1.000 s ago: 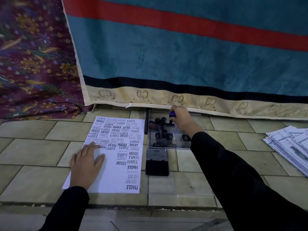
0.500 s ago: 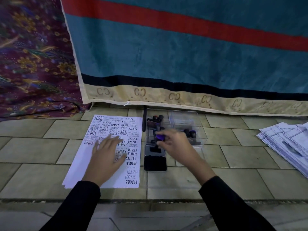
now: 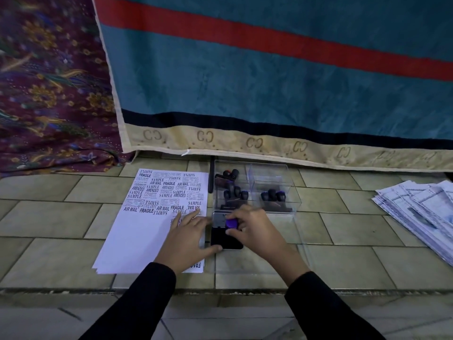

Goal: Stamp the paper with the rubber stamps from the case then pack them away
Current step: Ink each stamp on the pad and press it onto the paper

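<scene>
Right hand [image 3: 255, 231]: clamped on a purple-topped stamp [image 3: 231, 223], which is held over the open ink pad [image 3: 226, 233]; whether the stamp face touches the pad cannot be told.
Left hand [image 3: 188, 238]: laid flat with fingers spread on the right edge of the paper [image 3: 147, 224]; thumb is set against the near left corner of the ink pad; nothing is gripped.
Paper: a small stack laid on the tiled floor [image 3: 355, 231], left of the ink pad; far half is covered with prints (SAMPLE, FRAGILE, AIR MAIL, AMENDED, EXPRESS), near left part is blank.
Ink pad: lid is folded open toward the case, dark pad nearer the person; placed between paper and right hand.
Case [image 3: 255, 187]: clear plastic, open, set just beyond the ink pad; two compartments are seen, each with dark-handled stamps [image 3: 235, 192] standing inside; exact count cannot be told.
Case lid [image 3: 301, 241]: clear, lying flat on the floor at the near right of the case, faintly seen.
Background: teal blanket [image 3: 245, 82] with red stripe hung behind the case; patterned maroon cloth [image 3: 49, 94] at left.
Far right: a fanned pile of printed sheets [image 3: 421, 212] is seen on the floor, well apart from the hands.
</scene>
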A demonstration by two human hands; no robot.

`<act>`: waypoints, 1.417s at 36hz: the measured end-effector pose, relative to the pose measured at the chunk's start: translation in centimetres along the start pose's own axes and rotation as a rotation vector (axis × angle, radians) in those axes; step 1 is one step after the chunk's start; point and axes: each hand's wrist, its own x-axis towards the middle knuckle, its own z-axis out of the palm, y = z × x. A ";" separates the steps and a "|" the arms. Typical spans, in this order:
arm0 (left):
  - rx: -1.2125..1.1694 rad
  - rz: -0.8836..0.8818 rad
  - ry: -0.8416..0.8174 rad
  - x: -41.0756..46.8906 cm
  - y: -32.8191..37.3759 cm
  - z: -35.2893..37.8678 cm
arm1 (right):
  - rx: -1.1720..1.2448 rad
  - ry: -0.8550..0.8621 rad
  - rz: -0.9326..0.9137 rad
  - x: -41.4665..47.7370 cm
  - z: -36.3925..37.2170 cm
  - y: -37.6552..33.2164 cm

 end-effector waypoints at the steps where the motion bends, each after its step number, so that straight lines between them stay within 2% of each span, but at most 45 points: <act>1: -0.004 -0.002 0.006 0.0 0.0 0.1 | 0.001 0.002 0.007 0.0 0.1 0.0; 21: 0.039 -0.009 -0.004 -0.3 0.5 -0.7 | -0.027 -0.021 0.067 0.0 0.2 0.0; 25: -0.152 -0.114 0.163 -1.4 -1.7 -2.4 | -0.049 -0.019 0.058 0.1 0.0 0.3; 30: -0.108 -0.355 0.311 -2.7 -7.1 -4.0 | 0.024 0.002 0.032 0.3 0.2 -0.1; 35: -0.015 -0.537 0.276 -3.7 -9.4 -3.5 | 0.133 0.025 -0.042 2.0 1.8 -3.0; 40: 0.026 -0.558 0.233 -3.8 -9.6 -2.8 | 0.082 -0.058 -0.144 3.9 4.1 -5.7; 51: 0.038 -0.562 0.234 -3.8 -9.3 -3.0 | 0.037 -0.153 -0.170 5.2 6.5 -6.5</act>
